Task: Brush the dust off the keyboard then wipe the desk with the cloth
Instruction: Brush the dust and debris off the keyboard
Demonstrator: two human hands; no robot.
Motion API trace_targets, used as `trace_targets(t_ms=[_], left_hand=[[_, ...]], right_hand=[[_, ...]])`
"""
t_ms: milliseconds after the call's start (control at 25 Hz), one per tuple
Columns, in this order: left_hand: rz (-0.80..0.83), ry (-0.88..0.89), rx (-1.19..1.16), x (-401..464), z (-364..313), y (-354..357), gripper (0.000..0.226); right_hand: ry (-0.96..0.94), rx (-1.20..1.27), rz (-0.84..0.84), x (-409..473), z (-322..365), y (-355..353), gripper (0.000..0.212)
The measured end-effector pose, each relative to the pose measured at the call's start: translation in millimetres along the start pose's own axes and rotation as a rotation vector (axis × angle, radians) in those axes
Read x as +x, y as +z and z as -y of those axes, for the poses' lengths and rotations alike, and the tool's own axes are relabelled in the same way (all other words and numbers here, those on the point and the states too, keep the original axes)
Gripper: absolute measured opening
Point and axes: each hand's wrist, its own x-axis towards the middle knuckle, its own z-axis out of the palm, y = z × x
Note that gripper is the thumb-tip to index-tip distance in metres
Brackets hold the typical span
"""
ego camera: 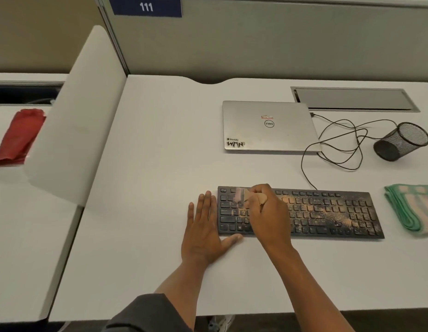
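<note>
Two hands: left (203, 232) flat beside keyboard (328, 213), right (268, 207) grips brush (240, 196); sign (146, 7) "111".

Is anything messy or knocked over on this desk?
Yes. The black mesh pen cup lies tipped on its side at the right, and tan dust speckles the black keyboard, thickest toward its right half.

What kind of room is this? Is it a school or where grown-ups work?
Probably an office or a study hall, at a shared desk. Grey divider panels wall off each seat, a sign reads 111 like a seat number, and a closed laptop and keyboard sit on the white desk.
</note>
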Motion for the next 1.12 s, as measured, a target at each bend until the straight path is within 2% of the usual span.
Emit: trace_targets(t_ms=[160,320,480,640,720,800,960,1120], left_hand=[[0.004,0.001,0.003,0.4,0.7,1.7,0.121],[-0.007,-0.001,0.011,0.9,0.9,2.3,0.123],[-0.005,-0.009,0.025,0.8,0.0,2.7,0.121],[-0.034,0.0,0.032,1.1,1.6,6.7,0.121],[-0.042,-0.001,0.025,1.2,1.7,8.8,0.121],[-0.049,-0.001,0.021,1.0,1.9,9.3,0.121],[-0.046,0.003,0.027,1.2,1.5,8.7,0.122],[-0.055,-0.002,0.013,0.6,1.7,8.9,0.122]], right_hand=[[-0.017,0.013,0.063,3.1,4.3,2.8,0.009],[-0.012,-0.052,0.007,12.6,5.1,-5.0,0.01],[-0.048,-0.059,0.096,14.1,13.2,-4.9,0.01],[-0.013,-0.089,0.057,17.7,14.8,-7.9,0.011],[-0.02,-0.034,0.106,19.7,17.4,-9.3,0.012],[-0.007,-0.091,0.137,19.2,17.9,-10.2,0.013],[-0.022,-0.128,0.081,22.2,15.8,-11.7,0.012],[-0.063,-0.101,0.167,19.4,19.6,-8.1,0.011]])
